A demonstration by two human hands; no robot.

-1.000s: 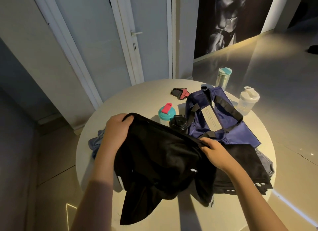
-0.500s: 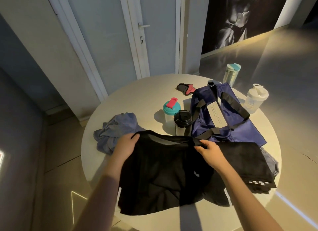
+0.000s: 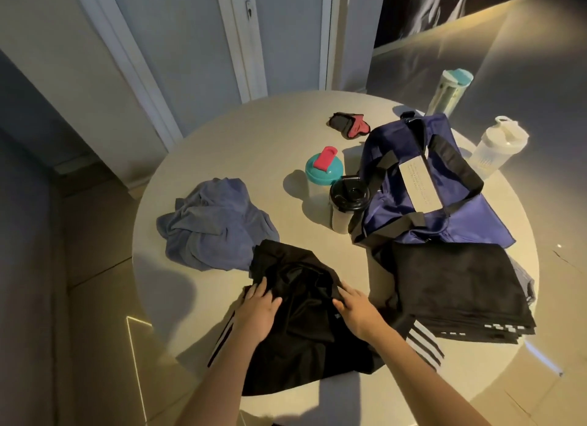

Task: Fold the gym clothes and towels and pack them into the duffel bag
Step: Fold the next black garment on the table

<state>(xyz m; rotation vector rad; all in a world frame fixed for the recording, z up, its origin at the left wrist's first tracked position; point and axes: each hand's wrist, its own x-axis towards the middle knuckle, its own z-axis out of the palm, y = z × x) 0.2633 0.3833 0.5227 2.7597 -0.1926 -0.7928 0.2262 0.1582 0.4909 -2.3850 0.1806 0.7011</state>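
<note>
Presses black garment [image 3: 305,336] flat on table [image 3: 254,146] under left hand [image 3: 259,311] and right hand [image 3: 355,311], fingers straight (no longer pinching its raised edge), ready for folding, with duffel bag [image 3: 397,216] beyond the right hand.

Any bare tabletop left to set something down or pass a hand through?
Biggest free patch: far-left table, bordered by blue towel, gloves and teal-lidded shaker. A narrower lane runs between towel and shaker, down to the black garment. Slim gap between that garment and folded black stack. Right side is crowded: duffel bag, black-lidded cup, white shaker.
</note>
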